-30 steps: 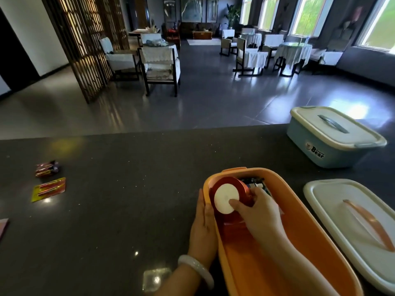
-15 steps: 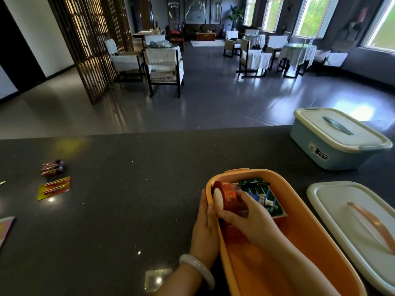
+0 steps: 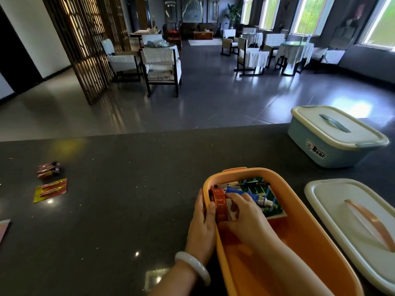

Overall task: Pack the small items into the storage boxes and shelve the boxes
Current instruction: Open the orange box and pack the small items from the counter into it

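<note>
An open orange storage box point(image 3: 303, 212) stands on the dark counter in front of me. Inside it a red ribbon roll point(image 3: 220, 205) stands on edge against the left wall. My right hand point(image 3: 243, 218) is inside the box and holds the roll with curled fingers. My left hand point(image 3: 202, 223) grips the box's left rim from outside, thumb over the edge. A blue tube point(image 3: 245, 194), a black pen point(image 3: 254, 184) and a green card point(image 3: 271, 201) lie at the box's far end. The orange-handled white lid point(image 3: 350, 221) lies to the right.
A closed blue box with a white lid point(image 3: 335, 137) sits at the back right. At the left lie a small dark packet point(image 3: 48, 169), a yellow card point(image 3: 50, 190) and a pink card edge point(image 3: 3, 228). The counter's far edge drops to a dining room floor.
The red roll has been turned from lying face-up to standing on edge against the box's left wall. My left hand has stayed on the rim.
</note>
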